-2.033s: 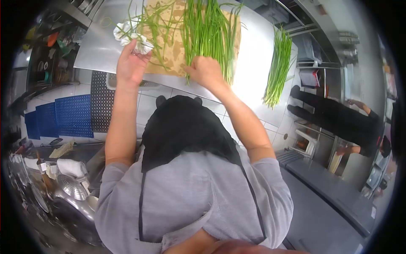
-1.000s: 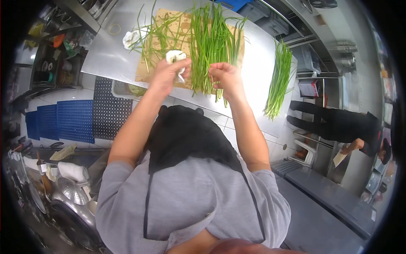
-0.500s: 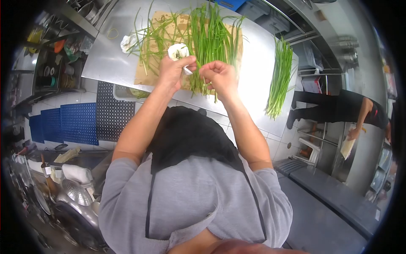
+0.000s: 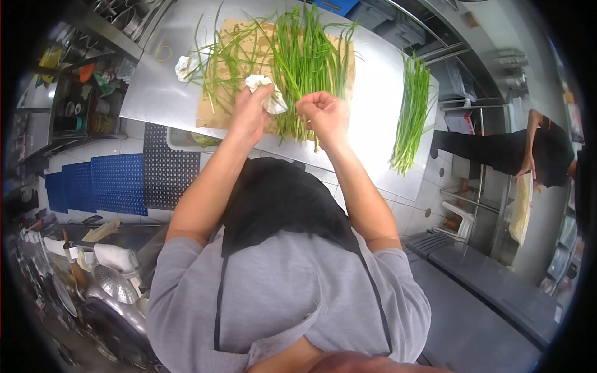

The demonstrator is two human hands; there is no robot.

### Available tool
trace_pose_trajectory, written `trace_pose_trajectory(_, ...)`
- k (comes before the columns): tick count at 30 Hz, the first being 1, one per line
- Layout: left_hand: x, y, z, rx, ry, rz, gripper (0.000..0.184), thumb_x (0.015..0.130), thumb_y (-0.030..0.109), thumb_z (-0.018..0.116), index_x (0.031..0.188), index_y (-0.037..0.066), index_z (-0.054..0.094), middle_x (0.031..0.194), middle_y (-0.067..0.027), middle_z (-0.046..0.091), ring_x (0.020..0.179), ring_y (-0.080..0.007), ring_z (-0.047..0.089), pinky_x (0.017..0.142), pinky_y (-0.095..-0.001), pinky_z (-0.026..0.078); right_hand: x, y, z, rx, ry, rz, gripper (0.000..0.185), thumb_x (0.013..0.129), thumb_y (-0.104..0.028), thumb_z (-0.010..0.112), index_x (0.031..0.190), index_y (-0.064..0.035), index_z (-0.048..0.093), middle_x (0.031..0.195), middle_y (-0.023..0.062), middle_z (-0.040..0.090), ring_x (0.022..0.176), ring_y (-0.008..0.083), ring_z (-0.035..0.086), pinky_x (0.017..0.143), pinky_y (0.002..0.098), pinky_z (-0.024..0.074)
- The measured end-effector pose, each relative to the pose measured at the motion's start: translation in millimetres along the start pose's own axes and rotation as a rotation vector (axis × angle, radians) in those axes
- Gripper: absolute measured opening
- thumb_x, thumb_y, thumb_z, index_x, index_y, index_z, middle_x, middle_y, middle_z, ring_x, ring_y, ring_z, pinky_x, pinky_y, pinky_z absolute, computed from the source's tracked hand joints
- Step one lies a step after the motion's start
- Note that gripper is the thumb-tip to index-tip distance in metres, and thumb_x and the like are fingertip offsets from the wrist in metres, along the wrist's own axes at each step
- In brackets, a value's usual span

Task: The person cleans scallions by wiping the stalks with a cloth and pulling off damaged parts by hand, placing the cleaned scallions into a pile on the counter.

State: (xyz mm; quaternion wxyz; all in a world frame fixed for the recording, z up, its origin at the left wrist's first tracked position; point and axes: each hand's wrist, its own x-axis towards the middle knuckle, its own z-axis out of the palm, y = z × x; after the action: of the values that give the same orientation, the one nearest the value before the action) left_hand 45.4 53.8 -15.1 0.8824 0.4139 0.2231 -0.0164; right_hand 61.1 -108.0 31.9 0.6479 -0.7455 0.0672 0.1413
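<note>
Two bare hands work above a steel table [image 4: 149,90]. The left hand [image 4: 247,117] grips a crumpled white cloth [image 4: 274,104] between thumb and fingers. Just beside it, the right hand [image 4: 326,118] has thumb and fingertips drawn together at the near ends of a green stalk pile [image 4: 308,59]; whether they pinch a stalk, I cannot tell. The pile lies on brown paper [image 4: 210,118], with loose stalks [image 4: 235,57] to its left. A white wad [image 4: 186,68] sits by the paper's left edge; a separate bundle [image 4: 411,115] lies well apart at right. Beyond, a person in black [image 4: 550,152] holds a pale tray [image 4: 521,210].
</note>
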Motion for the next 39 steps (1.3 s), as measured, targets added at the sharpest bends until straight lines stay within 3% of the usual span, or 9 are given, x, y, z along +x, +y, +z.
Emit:
trace_pose_trajectory(4, -11, 8, -4, 0.052, 0.006, -0.078, 0.026, 0.094, 0.015, 0.055, 0.117, 0.001, 0.055, 0.109, -0.0095, 0.064, 0.097, -0.0202, 0.064, 0.085, -0.0366, 0.052, 0, 4, 6, 0.025, 0.035, -0.107, 0.011, 0.079, -0.008, 0.069, 0.082, 0.0028, 0.065, 0.069, 0.0063, 0.066, 0.058, 0.0092, 0.058, 0.053, 0.0239, 0.0451)
trace_pose_trajectory(10, -26, 8, -5, -0.31, -0.126, -0.1, 0.027, 0.092, 0.012, 0.056, 0.115, -0.002, 0.055, 0.109, -0.0091, 0.065, 0.098, -0.0194, 0.064, 0.09, -0.0352, 0.051, -10, 4, 25, -0.354, 0.029, -0.212, 0.013, 0.079, -0.014, 0.068, 0.082, -0.0012, 0.068, 0.069, 0.0093, 0.069, 0.06, 0.017, 0.065, 0.059, 0.0316, 0.0507)
trace_pose_trajectory(13, -39, 11, -3, -0.363, -0.258, 0.014, 0.026, 0.091, 0.008, 0.058, 0.115, -0.002, 0.056, 0.11, -0.0095, 0.065, 0.102, -0.019, 0.064, 0.094, -0.0346, 0.05, -16, -5, 25, -0.412, 0.035, -0.223, 0.014, 0.079, -0.015, 0.067, 0.082, -0.0012, 0.068, 0.07, 0.0125, 0.069, 0.063, 0.0237, 0.068, 0.062, 0.0363, 0.0521)
trace_pose_trajectory(16, -41, 0, -9, -0.183, -0.186, 0.054, 0.028, 0.087, 0.003, 0.064, 0.115, -0.002, 0.057, 0.11, -0.0093, 0.065, 0.103, -0.0181, 0.064, 0.093, -0.0344, 0.051, -19, -8, 26, -0.475, 0.01, -0.313, 0.014, 0.079, -0.015, 0.068, 0.082, -0.0012, 0.068, 0.071, 0.0134, 0.07, 0.066, 0.0265, 0.069, 0.064, 0.0381, 0.0529)
trace_pose_trajectory(19, -40, -7, -8, -0.139, -0.074, 0.06, 0.033, 0.083, -0.001, 0.07, 0.113, 0.0, 0.058, 0.108, -0.0087, 0.066, 0.099, -0.0172, 0.065, 0.089, -0.0352, 0.052, -20, -5, 27, -0.633, -0.046, -0.468, 0.014, 0.081, -0.016, 0.068, 0.084, -0.0021, 0.069, 0.07, 0.008, 0.07, 0.059, 0.017, 0.065, 0.059, 0.0314, 0.0517)
trace_pose_trajectory(25, -41, 2, 1, -0.163, 0.036, 0.076, 0.032, 0.082, -0.001, 0.072, 0.111, 0.001, 0.059, 0.105, -0.0076, 0.066, 0.095, -0.0173, 0.065, 0.082, -0.0348, 0.053, -29, -14, 26, -0.49, -0.102, -0.305, 0.012, 0.081, -0.012, 0.066, 0.083, 0.0005, 0.068, 0.067, 0.007, 0.068, 0.056, 0.0128, 0.061, 0.054, 0.0282, 0.0497)
trace_pose_trajectory(31, -25, 11, -3, -0.267, 0.003, 0.107, 0.032, 0.083, -0.004, 0.07, 0.112, 0.001, 0.058, 0.106, -0.0086, 0.065, 0.096, -0.0191, 0.065, 0.085, -0.0353, 0.055, -28, -19, 6, 0.126, -0.301, 0.074, 0.008, 0.079, -0.003, 0.065, 0.082, 0.0044, 0.063, 0.065, 0.0081, 0.063, 0.051, 0.0111, 0.056, 0.043, 0.0232, 0.0423)
trace_pose_trajectory(37, 18, 32, -26, -0.286, -0.006, 0.129, 0.027, 0.085, -0.007, 0.066, 0.11, 0.0, 0.058, 0.104, -0.0095, 0.066, 0.094, -0.02, 0.067, 0.082, -0.0334, 0.058, -41, -26, -21, 0.168, -0.292, 0.213, 0.007, 0.078, -0.001, 0.064, 0.082, 0.0038, 0.062, 0.066, 0.0087, 0.062, 0.049, 0.0119, 0.054, 0.043, 0.0243, 0.0429)
trace_pose_trajectory(39, 29, 42, -30, -0.247, -0.02, 0.136, 0.032, 0.087, -0.005, 0.063, 0.118, 0.003, 0.057, 0.11, -0.0071, 0.064, 0.099, -0.0196, 0.064, 0.087, -0.034, 0.055, -44, -27, -29, 0.147, -0.28, 0.204, 0.006, 0.077, 0.0, 0.063, 0.082, 0.0038, 0.062, 0.066, 0.0086, 0.062, 0.048, 0.0119, 0.054, 0.043, 0.0245, 0.0432)
